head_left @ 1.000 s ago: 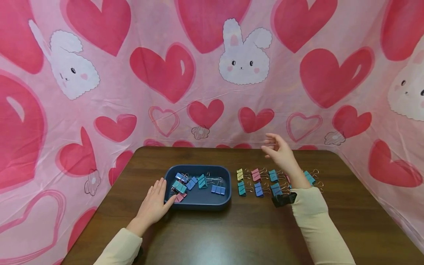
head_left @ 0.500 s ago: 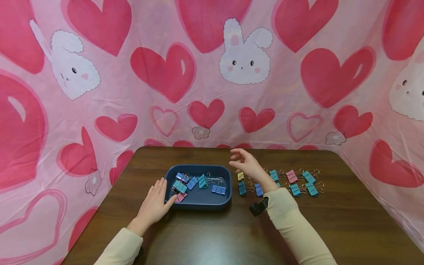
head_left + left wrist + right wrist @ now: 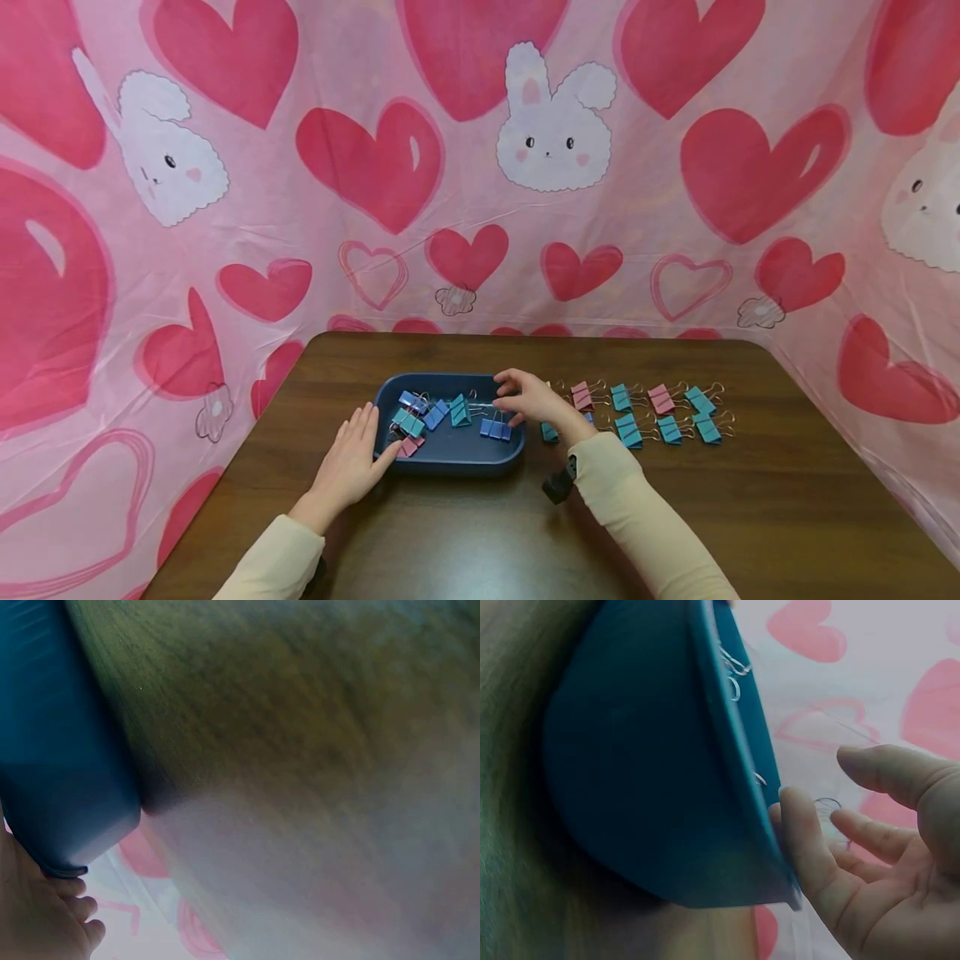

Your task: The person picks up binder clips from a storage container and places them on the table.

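One navy tray (image 3: 450, 469), six binder clips (image 3: 459, 411) visible inside, ten more clips (image 3: 628, 432), some partly hidden, in two rows rightward; left hand (image 3: 345, 465) flat against rim, right hand (image 3: 529, 397) loosely spread over right end, thumb apart from fingers.

Free rm tray (image 3: 454, 450) ctr-front; clips (image 3: 409, 424) block L end.
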`<state>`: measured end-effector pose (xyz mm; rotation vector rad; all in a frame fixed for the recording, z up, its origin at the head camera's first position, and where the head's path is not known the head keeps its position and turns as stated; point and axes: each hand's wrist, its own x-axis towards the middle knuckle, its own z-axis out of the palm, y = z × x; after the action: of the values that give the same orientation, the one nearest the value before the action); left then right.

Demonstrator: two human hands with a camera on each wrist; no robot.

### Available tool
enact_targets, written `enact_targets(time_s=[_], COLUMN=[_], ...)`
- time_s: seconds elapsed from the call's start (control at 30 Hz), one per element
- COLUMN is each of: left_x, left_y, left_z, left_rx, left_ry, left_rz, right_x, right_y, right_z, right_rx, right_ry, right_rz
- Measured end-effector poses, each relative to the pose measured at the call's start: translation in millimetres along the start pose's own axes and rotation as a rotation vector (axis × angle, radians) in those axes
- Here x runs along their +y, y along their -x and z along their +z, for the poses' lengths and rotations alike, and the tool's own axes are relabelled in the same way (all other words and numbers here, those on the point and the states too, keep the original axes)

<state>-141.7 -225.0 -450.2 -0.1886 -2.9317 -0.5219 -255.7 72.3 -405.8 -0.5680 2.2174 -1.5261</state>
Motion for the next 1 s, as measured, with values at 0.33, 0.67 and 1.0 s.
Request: enact_targets(time_s=[0.33,0.67,1.0], left_x=[-2.1,-1.8,-1.3], left_y=[-1.0,-1.2,-0.5], left_z=[2.2,1.8,1.2], left_rx=[0.001,0.006,0.006], left_ry=[-0.003,-0.007,-0.009], left_rz=[0.002,0.001,0.001], right_x=[0,-3,0], right_y=[-4.3,-4.4,-3.4], right_z=[12,15,19], right_rx=[-0.006,-0.044,-0.043], right_ry=[0.081,0.170,0.195], right_rz=[0.129,0.137,0.075])
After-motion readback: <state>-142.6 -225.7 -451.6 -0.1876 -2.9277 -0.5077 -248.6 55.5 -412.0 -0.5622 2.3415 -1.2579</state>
